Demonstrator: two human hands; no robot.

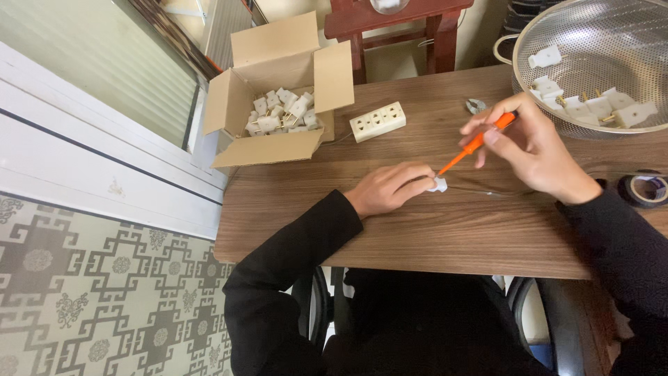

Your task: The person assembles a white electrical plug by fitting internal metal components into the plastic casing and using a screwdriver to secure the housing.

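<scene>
Orange screwdriver (476, 143) in right hand (532, 147) — one white plug (438, 184) under left hand (386, 188).

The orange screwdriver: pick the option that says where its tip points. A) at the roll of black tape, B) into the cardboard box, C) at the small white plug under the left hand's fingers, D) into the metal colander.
C: the right hand holds the orange screwdriver slanted down, its tip meeting the small white plug that the left hand pins to the wooden table.

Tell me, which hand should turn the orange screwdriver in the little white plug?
Probably the right hand: it already grips the orange screwdriver, tip at the white plug. The left hand is pinning that plug to the table.
</scene>
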